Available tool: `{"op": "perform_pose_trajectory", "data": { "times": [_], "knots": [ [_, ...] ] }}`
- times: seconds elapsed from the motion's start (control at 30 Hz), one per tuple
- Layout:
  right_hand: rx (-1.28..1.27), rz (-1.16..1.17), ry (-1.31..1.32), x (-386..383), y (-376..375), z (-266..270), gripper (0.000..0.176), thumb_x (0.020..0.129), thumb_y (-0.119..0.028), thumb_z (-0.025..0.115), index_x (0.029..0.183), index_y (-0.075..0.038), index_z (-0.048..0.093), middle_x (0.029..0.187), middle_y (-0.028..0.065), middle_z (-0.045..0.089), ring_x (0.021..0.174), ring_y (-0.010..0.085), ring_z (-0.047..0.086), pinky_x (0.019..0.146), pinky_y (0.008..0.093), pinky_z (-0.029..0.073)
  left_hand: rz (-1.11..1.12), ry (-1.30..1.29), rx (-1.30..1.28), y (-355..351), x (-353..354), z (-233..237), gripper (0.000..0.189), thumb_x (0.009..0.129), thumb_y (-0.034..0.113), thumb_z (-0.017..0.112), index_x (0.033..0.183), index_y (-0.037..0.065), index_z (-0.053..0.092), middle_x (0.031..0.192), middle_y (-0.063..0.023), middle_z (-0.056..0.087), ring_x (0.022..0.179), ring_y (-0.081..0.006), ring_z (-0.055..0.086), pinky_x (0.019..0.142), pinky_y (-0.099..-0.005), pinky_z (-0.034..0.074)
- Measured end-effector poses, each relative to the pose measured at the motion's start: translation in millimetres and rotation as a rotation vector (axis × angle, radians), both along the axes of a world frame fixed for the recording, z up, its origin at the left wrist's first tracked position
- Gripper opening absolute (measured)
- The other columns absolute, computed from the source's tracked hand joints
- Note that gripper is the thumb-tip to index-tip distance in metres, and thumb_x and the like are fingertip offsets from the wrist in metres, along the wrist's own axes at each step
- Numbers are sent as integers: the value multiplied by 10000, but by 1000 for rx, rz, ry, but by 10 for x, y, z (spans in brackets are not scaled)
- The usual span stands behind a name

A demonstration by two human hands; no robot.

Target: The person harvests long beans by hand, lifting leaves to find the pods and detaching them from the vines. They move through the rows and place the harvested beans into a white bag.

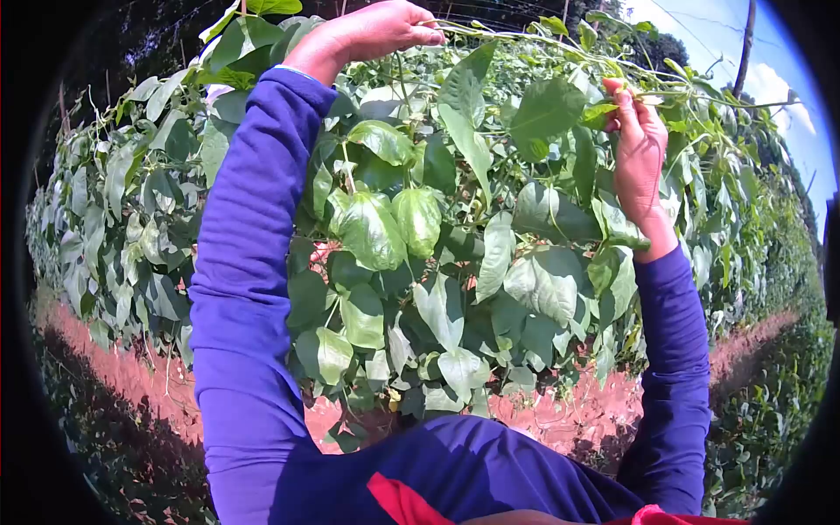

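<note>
At the top of the head view, my left hand [385, 33] is raised with its fingertips pinched together on a thin green climbing vine [516, 37]. That vine stretches rightward from it along the top of the plants. My right hand [639, 144] is lifted at the upper right, its thumb and fingers closed on a vine stem [669, 94] close to a small bright leaf [598, 111]. Between my arms hangs a dense wall of broad green leaves [372, 229]. Some fingers of my left hand are hidden behind the hand.
Leafy vines continue along the row on the left [131, 192] and right [744, 219]. Reddish soil [569, 411] shows beneath them. A wooden pole [746, 48] and thin wires stand out against the sky. Low green plants [770, 429] grow at the lower right.
</note>
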State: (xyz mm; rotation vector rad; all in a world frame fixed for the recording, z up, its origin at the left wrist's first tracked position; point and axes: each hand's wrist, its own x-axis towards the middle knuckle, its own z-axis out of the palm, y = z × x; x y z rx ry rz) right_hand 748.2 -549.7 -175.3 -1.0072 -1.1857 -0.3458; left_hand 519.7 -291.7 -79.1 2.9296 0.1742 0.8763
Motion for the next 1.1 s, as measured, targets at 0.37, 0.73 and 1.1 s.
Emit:
{"op": "perform_pose_trajectory", "data": {
  "times": [0.37, 0.73, 1.1],
  "knots": [
    [86, -467, -662, -589, 1266, 1085, 137, 725, -149, 705, 818, -59, 660, 711, 115, 654, 598, 217, 641, 586, 357, 516, 332, -94, 337, -651, -168, -165, 268, 901, 322, 580, 994, 73, 616, 856, -137, 668, 841, -320, 647, 742, -424, 491],
    [-712, -294, -765, -785, 1144, 1137, 254, 724, -98, 547, 887, -119, 742, 811, 134, 698, 780, 266, 682, 713, 389, 524, 437, -766, 881, -563, -37, -328, 127, 797, 188, 586, 804, 64, 562, 753, -131, 584, 741, -311, 599, 689, -432, 492],
    [-764, -328, -687, -875, 1103, 1066, 269, 705, -49, 556, 875, -144, 741, 834, 129, 705, 782, 255, 678, 699, 378, 523, 88, -261, -447, -222, 75, -403, 296, 874, 292, 592, 1063, 84, 686, 926, -30, 699, 864, -139, 641, 834, -315, 468]
  ]
}}
